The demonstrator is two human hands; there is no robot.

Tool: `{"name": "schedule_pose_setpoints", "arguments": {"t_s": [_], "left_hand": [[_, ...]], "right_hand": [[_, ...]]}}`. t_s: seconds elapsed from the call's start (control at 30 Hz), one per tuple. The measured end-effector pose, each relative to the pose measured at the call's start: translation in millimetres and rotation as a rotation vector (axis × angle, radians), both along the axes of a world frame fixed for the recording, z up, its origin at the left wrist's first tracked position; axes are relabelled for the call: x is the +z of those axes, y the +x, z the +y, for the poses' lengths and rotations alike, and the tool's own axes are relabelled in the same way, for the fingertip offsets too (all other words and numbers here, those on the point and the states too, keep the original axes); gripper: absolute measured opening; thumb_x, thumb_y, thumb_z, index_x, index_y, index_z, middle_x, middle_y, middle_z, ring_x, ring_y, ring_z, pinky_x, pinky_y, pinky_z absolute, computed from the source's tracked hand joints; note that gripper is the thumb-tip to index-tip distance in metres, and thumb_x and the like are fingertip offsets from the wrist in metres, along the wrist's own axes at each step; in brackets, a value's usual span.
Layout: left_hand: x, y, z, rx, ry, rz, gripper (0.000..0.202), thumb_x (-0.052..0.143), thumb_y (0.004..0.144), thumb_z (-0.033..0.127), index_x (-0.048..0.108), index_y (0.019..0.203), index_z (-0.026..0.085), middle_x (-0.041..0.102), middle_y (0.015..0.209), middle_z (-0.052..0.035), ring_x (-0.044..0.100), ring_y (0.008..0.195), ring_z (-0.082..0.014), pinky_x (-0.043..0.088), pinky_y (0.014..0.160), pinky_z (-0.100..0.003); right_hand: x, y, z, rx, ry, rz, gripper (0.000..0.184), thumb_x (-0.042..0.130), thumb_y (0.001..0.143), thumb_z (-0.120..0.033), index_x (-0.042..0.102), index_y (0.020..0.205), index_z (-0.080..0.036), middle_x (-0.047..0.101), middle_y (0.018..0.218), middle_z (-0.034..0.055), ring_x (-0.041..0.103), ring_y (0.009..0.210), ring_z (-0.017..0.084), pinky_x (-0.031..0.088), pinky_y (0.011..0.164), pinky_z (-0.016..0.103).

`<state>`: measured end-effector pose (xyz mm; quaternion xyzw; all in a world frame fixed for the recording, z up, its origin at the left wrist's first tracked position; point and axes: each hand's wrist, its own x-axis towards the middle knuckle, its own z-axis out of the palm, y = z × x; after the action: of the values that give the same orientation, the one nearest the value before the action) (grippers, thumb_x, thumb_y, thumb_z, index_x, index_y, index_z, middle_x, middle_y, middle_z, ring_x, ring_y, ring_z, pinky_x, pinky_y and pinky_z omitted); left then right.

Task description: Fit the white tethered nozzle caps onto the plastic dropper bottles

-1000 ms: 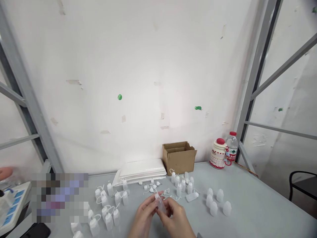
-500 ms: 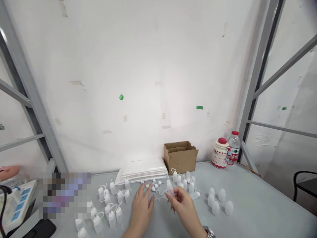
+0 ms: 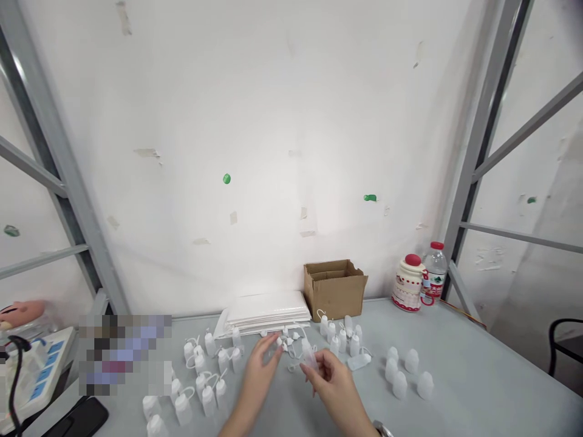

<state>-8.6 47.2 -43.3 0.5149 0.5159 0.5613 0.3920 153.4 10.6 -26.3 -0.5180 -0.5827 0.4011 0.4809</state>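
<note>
My right hand grips a small translucent squeeze bottle between thumb and fingers, tilted with its top up. A thin white strap shows near that top. Left of it, my left hand reaches among loose white caps. Its thumb and fingertips are close round a small white cap. Farther left stand several capped bottles with looped straps. Behind my right hand is another group of small bottles, and one bottle lies on its side there.
On the right of the grey table stand several bottles without straps. A cardboard box and flat white sheets lie by the wall. A red-lidded jar and a water bottle stand back right; a phone lies front left.
My left hand has moved forward to the caps, and its spread fingers have drawn together. My right hand still holds the bottle, now slightly lower and left. The view has shifted slightly.
</note>
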Motion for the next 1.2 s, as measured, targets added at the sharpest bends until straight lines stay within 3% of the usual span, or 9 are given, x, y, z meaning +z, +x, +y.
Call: {"name": "schedule_pose_setpoints", "arguments": {"t_s": [0.13,0.27,0.4,0.6,0.8,1.0,1.2], "left_hand": [[16.3,4,-12,-0.076,-0.187,-0.539,0.024,0.072,0.060,0.026,0.070,0.081,0.015,0.073,0.092,-0.0084,0.062,0.097,-0.0233,0.042,0.093,-0.034],[17.3,10,-22,-0.078,-0.297,-0.741,0.018,0.075,0.057,0.014,0.069,0.074,0.015,0.074,0.083,-0.0059,0.066,0.084,-0.0168,0.048,0.083,-0.026],[19.8,16,-27,-0.098,-0.291,-0.704,0.023,0.078,0.054,0.018,0.066,0.073,0.017,0.073,0.076,-0.0045,0.066,0.077,-0.0153,0.050,0.075,-0.024],[23.8,18,-29,-0.127,-0.301,-0.663,0.030,0.083,0.044,0.024,0.069,0.070,0.015,0.072,0.075,-0.0047,0.065,0.076,-0.0152,0.048,0.074,-0.022],[21.6,19,-28,-0.134,-0.323,-0.594,0.029,0.082,0.043,0.030,0.070,0.065,0.015,0.072,0.072,-0.0039,0.063,0.074,-0.0150,0.046,0.074,-0.023],[21.4,11,-28,-0.177,-0.314,-0.477,0.037,0.081,0.046,0.032,0.067,0.076,0.015,0.074,0.075,-0.0077,0.065,0.082,-0.0204,0.043,0.083,-0.030],[14.6,11,-26,-0.153,-0.295,-0.465,0.041,0.080,0.046,0.034,0.062,0.079,0.017,0.075,0.074,-0.0091,0.065,0.084,-0.0224,0.041,0.087,-0.034]], "right_hand": [[-4.5,-3,-2,-0.029,0.060,-0.172,0.014,0.058,0.069,-0.031,0.052,0.064,-0.019,0.050,0.054,-0.0037,0.045,0.051,0.012,0.034,0.050,0.023],[-9.1,-10,-6,0.017,0.066,-0.226,0.012,0.059,0.065,-0.021,0.047,0.061,-0.020,0.048,0.054,-0.0050,0.044,0.052,0.011,0.034,0.050,0.021],[-13.8,-13,-8,0.044,0.092,-0.270,0.012,0.057,0.065,-0.018,0.045,0.062,-0.020,0.048,0.056,-0.0047,0.045,0.052,0.011,0.035,0.050,0.021],[-20.7,-10,-7,-0.005,0.224,-0.474,0.010,0.052,0.069,-0.017,0.045,0.064,-0.020,0.053,0.059,-0.0017,0.048,0.053,0.012,0.038,0.050,0.020],[-27.6,-6,-6,-0.068,0.479,-0.723,0.012,0.051,0.069,-0.010,0.046,0.066,-0.020,0.055,0.060,-0.0003,0.052,0.053,0.013,0.040,0.050,0.020],[-33.6,-3,-3,-0.150,0.821,-0.854,0.020,0.046,0.063,-0.002,0.044,0.066,-0.021,0.056,0.062,0.0013,0.053,0.056,0.016,0.042,0.052,0.023],[-28.2,-5,-2,-0.219,0.962,-0.912,0.025,0.042,0.060,0.003,0.043,0.065,-0.021,0.054,0.058,0.0009,0.050,0.054,0.018,0.040,0.051,0.025]]}}
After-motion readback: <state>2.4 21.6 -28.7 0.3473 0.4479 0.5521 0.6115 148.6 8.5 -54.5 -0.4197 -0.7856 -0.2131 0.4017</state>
